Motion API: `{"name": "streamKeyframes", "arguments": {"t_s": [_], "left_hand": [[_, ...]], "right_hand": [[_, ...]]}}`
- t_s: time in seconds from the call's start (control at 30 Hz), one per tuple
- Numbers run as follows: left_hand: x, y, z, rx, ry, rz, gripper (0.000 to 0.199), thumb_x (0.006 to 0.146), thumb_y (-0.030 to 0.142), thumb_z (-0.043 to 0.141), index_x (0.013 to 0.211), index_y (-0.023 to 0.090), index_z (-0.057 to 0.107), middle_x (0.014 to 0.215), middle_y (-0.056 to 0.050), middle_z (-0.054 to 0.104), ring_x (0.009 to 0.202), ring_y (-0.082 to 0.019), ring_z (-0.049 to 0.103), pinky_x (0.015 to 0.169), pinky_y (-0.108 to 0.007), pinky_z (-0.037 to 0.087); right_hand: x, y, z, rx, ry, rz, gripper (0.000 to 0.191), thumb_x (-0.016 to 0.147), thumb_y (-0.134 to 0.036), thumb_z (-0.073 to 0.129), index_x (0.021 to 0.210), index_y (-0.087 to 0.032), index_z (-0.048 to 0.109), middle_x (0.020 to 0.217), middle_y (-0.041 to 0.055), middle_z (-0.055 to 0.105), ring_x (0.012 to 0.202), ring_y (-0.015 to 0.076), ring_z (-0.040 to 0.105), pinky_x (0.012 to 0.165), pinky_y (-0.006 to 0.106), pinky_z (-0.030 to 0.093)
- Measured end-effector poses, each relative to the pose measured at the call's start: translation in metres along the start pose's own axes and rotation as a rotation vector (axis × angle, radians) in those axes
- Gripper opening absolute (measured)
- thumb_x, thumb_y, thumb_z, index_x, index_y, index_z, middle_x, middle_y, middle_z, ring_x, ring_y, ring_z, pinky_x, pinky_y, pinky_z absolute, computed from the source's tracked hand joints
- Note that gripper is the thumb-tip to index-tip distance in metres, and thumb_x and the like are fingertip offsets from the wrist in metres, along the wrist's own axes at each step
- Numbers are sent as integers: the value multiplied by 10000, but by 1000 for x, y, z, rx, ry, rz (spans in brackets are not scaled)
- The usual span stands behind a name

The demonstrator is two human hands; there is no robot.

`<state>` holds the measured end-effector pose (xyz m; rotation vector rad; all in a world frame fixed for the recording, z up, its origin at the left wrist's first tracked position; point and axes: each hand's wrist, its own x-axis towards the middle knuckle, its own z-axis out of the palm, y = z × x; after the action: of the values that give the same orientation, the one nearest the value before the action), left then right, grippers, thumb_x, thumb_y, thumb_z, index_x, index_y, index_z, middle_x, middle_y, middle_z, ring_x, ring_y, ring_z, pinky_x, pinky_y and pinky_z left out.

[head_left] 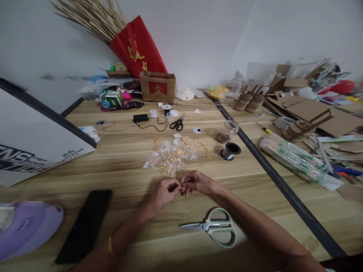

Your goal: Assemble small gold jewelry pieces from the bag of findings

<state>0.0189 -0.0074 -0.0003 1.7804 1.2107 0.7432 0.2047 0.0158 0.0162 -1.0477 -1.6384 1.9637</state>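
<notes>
My left hand (165,193) and my right hand (197,183) meet over the wooden table, fingertips pinched together. What they pinch is too small to make out; a small reddish-gold glint shows by the right fingers. Faint thin lines, like clear thread, run below the hands toward the large pale-handled scissors (219,227). Just beyond my fingers lies a pile of small gold and silver jewellery findings (171,160), partly in clear bags. A gold chain (202,146) lies right of it, and a dark-rimmed spool (230,150) stands farther right.
A jar of beads (223,137), black scissors (177,122) and a black adapter (140,118) are farther back. A black phone (85,226) and purple cap (34,228) lie left. Bundled sticks (292,156) lie right, past a dark strip (272,177). A white box (39,139) stands left.
</notes>
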Motion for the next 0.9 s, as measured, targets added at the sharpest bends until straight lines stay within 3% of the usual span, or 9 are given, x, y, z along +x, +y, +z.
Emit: {"name": "streamKeyframes", "arguments": {"t_s": [0.27, 0.5, 0.9], "left_hand": [[-4, 2, 0, 131, 80, 156, 147, 758, 154, 525, 682, 172, 649, 658, -23, 651, 603, -126, 563, 602, -219, 439], [-7, 13, -5, 273, 21, 240, 195, 794, 128, 485, 689, 172, 644, 678, -47, 649, 628, -136, 571, 629, -229, 437], [-7, 14, -5, 284, 48, 227, 176, 783, 129, 505, 673, 177, 634, 649, -25, 641, 576, -121, 548, 603, -217, 433]], "right_hand": [[3, 2, 1, 79, -31, 27, 320, 719, -395, 686, 834, -113, 589, 738, 48, 679, 569, 103, 632, 502, 186, 475], [4, 2, -1, 82, -84, 35, 356, 720, -424, 683, 846, -97, 620, 737, 43, 661, 577, 102, 632, 523, 197, 485], [4, 4, -2, 91, -70, 42, 386, 703, -473, 690, 790, -112, 587, 700, 40, 669, 560, 112, 639, 512, 207, 500]]}}
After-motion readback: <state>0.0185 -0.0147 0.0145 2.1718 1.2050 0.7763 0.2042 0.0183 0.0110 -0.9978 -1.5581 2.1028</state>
